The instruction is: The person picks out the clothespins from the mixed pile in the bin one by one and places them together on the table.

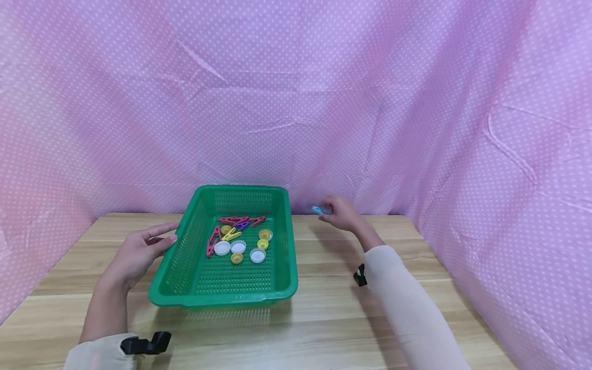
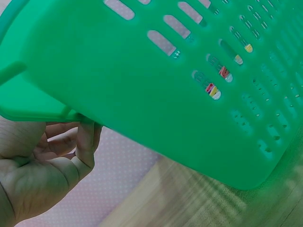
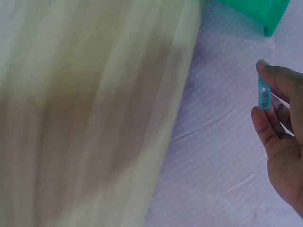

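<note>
At the left, the left hand grips the left rim of a green rectangular basket of perforated plastic, thumb over the edge and the other fingers bent against its outer side.

Inside, from left to right, lie small red plastic clips, round white caps, a yellow plastic clip, round amber caps, a purple plastic clip and a small bright-yellow cap.

Right of the basket, outside and apart from its right wall, is a light-blue plastic clip near the far edge of the wood-grain table. The right hand pinches it between thumb and fingers, with only a narrow gap, filled by the clip. The clip sticks out leftward from the fingertips, its long axis running roughly left to right, toward the basket's side. The right hand alone holds the clip; the left is at the basket's opposite side.

No brand, label or writing can be read anywhere.
</note>
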Available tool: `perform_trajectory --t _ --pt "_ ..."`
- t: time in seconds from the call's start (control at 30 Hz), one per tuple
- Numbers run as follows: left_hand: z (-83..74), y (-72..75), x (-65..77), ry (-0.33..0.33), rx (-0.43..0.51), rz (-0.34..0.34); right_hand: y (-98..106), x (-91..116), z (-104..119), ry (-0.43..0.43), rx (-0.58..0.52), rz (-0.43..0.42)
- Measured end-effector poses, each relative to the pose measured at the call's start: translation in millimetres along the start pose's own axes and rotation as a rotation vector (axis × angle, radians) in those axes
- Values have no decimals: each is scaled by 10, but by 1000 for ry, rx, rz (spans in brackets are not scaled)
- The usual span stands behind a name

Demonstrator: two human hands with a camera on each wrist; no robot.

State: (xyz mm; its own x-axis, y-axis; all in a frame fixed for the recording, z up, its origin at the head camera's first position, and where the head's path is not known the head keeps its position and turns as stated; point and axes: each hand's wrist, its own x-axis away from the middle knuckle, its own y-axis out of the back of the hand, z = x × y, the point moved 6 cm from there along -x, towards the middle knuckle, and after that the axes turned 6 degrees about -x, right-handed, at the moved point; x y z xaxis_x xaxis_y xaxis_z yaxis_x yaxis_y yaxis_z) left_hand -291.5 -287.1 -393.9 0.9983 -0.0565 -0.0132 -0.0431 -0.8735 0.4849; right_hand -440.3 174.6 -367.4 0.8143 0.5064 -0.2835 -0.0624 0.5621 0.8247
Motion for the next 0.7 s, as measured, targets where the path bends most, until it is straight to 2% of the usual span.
perform_trajectory --t 0.13,0.43,0.7 --pt "15 -4 -7 2 -7 2 26 94 -174 -35 -6 -29" --pt "11 -21 3 -16 16 -5 134 362 -524 -161 -48 -39" --pt "9 -14 3 3 7 -5 281 588 -754 -223 -57 -122"
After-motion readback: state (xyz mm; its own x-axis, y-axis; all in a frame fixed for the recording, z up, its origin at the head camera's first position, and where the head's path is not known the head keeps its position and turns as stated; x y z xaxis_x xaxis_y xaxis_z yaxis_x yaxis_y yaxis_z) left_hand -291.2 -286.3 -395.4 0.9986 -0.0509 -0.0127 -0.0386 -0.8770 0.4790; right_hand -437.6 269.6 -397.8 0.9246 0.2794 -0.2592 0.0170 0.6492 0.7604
